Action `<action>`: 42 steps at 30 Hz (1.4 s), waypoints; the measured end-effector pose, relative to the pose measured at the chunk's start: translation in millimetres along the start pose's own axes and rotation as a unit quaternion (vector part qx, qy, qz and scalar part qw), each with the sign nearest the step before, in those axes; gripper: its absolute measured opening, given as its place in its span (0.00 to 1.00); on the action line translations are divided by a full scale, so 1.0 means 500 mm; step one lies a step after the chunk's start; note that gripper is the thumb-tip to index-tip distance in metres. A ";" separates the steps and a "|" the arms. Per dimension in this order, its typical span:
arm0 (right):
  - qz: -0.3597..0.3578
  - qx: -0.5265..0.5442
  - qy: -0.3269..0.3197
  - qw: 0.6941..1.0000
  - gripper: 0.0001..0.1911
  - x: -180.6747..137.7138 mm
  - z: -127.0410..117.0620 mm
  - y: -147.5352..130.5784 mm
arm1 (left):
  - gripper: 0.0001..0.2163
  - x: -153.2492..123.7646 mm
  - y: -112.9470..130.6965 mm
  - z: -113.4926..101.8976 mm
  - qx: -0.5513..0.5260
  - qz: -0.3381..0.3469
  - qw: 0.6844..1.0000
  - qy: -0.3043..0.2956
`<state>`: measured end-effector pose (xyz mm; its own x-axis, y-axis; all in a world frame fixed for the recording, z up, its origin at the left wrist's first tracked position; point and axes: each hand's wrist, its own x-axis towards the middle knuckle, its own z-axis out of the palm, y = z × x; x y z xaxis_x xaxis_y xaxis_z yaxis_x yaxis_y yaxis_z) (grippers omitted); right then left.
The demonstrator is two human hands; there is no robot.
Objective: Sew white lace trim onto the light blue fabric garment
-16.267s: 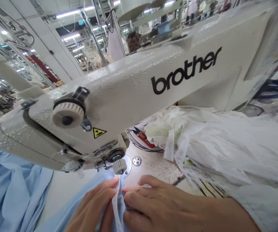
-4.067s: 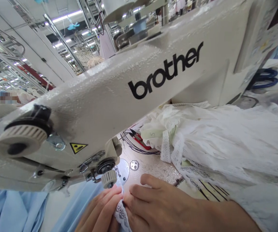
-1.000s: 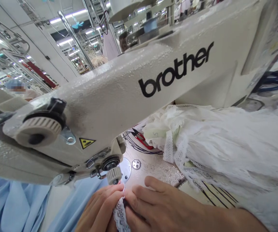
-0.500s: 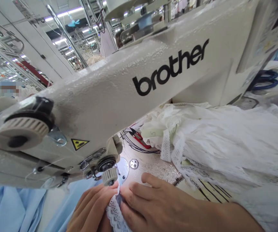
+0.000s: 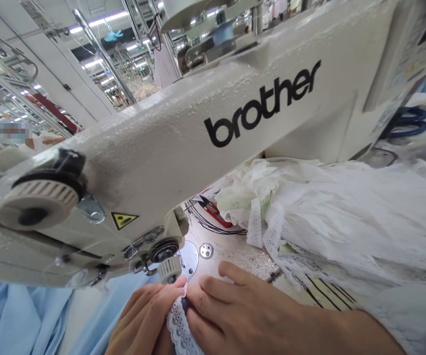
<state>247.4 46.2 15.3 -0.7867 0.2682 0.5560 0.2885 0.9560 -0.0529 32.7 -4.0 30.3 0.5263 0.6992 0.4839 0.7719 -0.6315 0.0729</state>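
White scalloped lace trim (image 5: 180,328) runs between my two hands, just in front of the needle area of a Brother sewing machine (image 5: 154,148). My left hand (image 5: 144,318) has its fingers pressed together on the lace's left edge, close under the tension dial (image 5: 169,270). On the other side, my right hand (image 5: 231,305) pinches the lace with thumb and curled fingers, its little finger raised a bit. Light blue fabric (image 5: 20,308) lies to the left and passes under the machine head. The needle and presser foot are hidden behind the head and my fingers.
A heap of white lace-edged fabric (image 5: 346,207) lies right of the machine bed. Red thread snips (image 5: 215,212) rest beside it near dark cords. Blue-handled scissors (image 5: 408,122) are at the far right. A person (image 5: 15,133) sits in the background at left.
The view has shifted very slightly. Both hands keep their hold on the lace, and the lace lies a little differently between them.
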 end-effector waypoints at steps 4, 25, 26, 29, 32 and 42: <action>0.001 -0.015 -0.001 1.000 0.14 0.002 -0.002 0.007 | 0.10 0.005 -0.017 -0.012 0.045 0.021 0.998 -0.038; -0.007 0.003 -0.011 1.000 0.16 0.001 0.001 -0.002 | 0.09 0.013 -0.015 -0.010 0.040 0.015 0.999 -0.013; -0.005 0.001 -0.014 1.000 0.16 0.001 0.001 -0.001 | 0.09 0.016 -0.016 -0.010 0.039 0.018 0.999 -0.006; 0.006 -0.004 -0.020 1.000 0.15 0.004 0.001 0.003 | 0.09 0.023 -0.023 -0.010 0.036 0.016 0.999 0.007; 0.012 0.001 -0.016 1.000 0.16 0.004 0.000 0.006 | 0.08 0.029 -0.034 -0.014 0.032 0.013 0.999 0.003; 0.050 -0.012 0.141 0.989 0.17 -0.002 0.034 -0.011 | 0.11 -0.008 -0.021 -0.016 0.094 0.015 0.995 -0.034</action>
<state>237.1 42.5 0.8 -0.5721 0.3138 0.7578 0.3721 0.9226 -0.1011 19.7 -2.8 34.9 0.5673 0.7066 0.4230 0.8058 -0.5823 -0.1081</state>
